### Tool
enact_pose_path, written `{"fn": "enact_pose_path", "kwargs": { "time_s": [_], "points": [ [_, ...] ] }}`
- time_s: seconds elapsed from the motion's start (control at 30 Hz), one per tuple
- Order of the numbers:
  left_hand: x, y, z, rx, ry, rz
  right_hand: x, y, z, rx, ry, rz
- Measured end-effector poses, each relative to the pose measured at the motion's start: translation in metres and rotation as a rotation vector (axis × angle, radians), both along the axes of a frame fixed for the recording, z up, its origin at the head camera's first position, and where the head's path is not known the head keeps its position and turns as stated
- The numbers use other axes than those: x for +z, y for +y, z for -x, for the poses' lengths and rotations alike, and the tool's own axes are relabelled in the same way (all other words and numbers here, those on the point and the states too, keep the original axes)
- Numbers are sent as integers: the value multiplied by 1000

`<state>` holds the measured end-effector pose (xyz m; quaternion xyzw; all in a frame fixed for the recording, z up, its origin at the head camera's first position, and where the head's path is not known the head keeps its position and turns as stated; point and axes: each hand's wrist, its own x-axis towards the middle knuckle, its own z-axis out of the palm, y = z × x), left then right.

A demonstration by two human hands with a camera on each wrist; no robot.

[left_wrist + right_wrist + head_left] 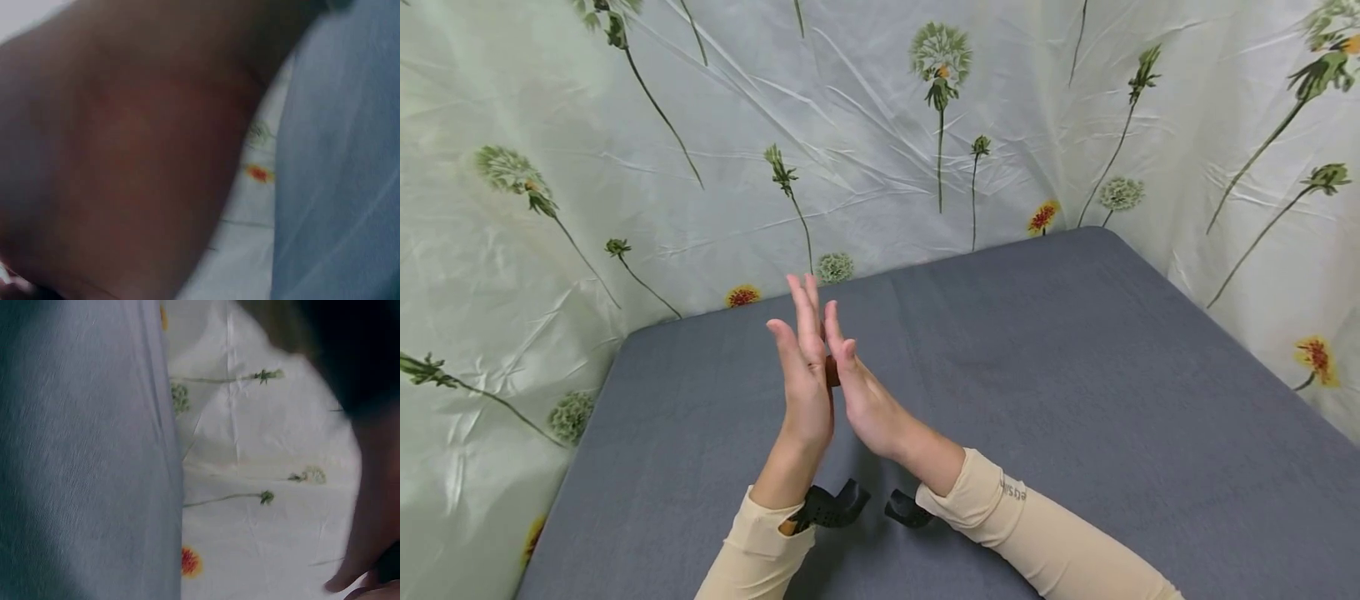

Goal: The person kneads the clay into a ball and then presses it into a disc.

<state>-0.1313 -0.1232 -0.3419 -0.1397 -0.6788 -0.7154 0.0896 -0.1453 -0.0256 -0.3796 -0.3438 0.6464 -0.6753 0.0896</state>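
Note:
Above the padded grey surface, my left hand (807, 387) and right hand (872, 408) are raised with their palms facing each other. The fingers of both hands are straight and point up and away. Between the palms shows a small reddish-brown thing (832, 372), mostly hidden by the hands; its kind cannot be told. Both palms seem to press on it from either side. In the left wrist view the left hand (137, 169) is a dark blur, while the right wrist view catches only the edge of the right hand (369, 512).
A dark grey cloth-covered table (1060, 375) lies beneath the hands. Behind it hangs a pale curtain (880, 150) printed with dandelions. Black curved wrist mounts (835, 507) stick out inward from both cream sleeves (1045, 533).

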Motion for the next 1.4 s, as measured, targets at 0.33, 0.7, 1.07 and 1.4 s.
{"fn": "enact_pose_path", "kwargs": {
  "time_s": [0.33, 0.7, 1.07, 1.4],
  "points": [
    [-14, -2, 11, -45, -55, -98, 13, -2, -12, -67, 151, 28],
    [-21, 10, 11, -99, -35, -65, 15, 7, -3, -135, 203, 48],
    [-22, 31, 1, -281, -88, -5, 16, 28, 22, -222, 180, 84],
    [-13, 38, -17, -394, -202, -55, 12, 39, 42, -251, 80, 82]
  ]
}}
